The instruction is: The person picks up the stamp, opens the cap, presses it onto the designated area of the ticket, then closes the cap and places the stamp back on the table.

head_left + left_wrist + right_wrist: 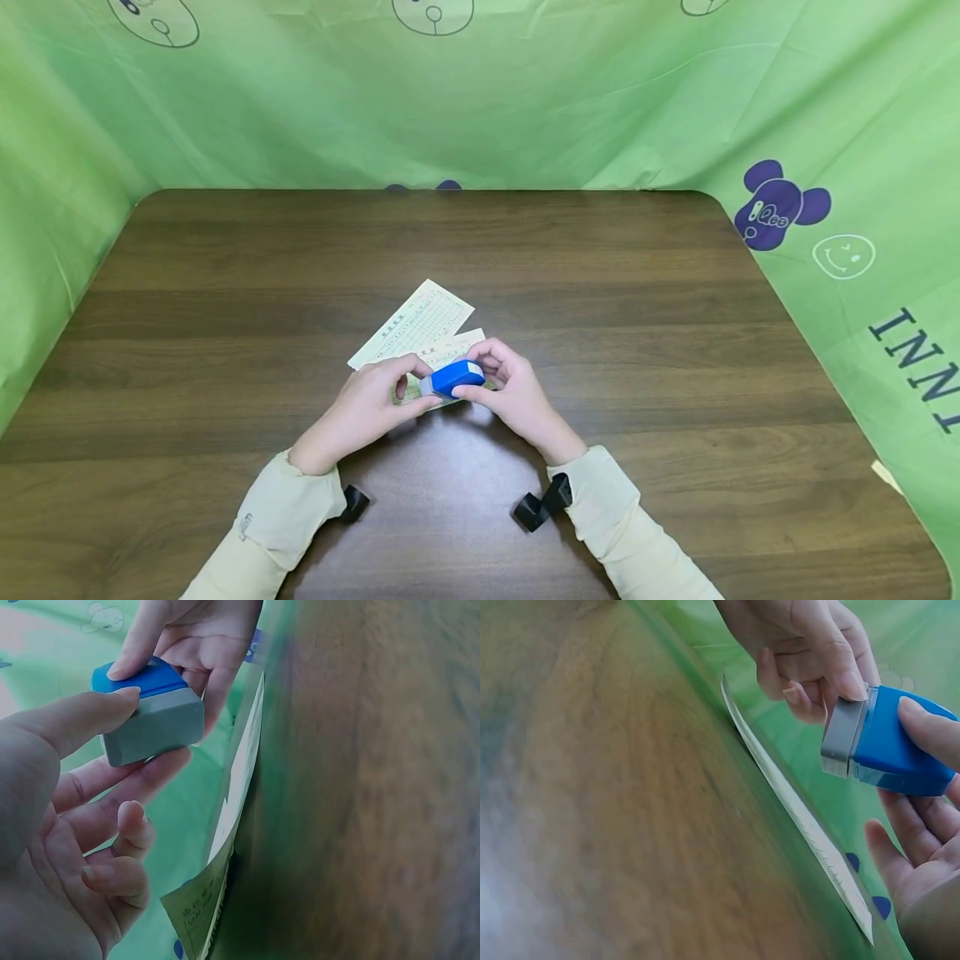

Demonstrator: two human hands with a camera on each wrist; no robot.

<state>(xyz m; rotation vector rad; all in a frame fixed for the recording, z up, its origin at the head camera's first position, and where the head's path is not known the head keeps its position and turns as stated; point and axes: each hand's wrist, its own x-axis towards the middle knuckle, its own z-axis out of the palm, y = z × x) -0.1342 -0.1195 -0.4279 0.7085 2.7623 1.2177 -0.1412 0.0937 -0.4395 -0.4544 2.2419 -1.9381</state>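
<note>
A blue stamp (459, 377) with a grey cap (154, 727) is held between both hands, above printed paper slips. My left hand (372, 400) pinches the grey cap between thumb and fingers. On the blue body, my right hand (517, 392) has its thumb on one side and fingers on the other. In the right wrist view a thin clear band shows between the cap and the blue body (900, 742). One printed slip (450, 346) lies under the hands and is partly hidden by them; a second slip (420, 321) lies behind it at a slant.
The brown wooden table (600, 275) spreads around the slips. A green printed curtain (525, 108) hangs along its back and sides. Black camera mounts (531, 512) sit at both wrists, close to the tabletop. A small pale piece (887, 477) lies at the right table edge.
</note>
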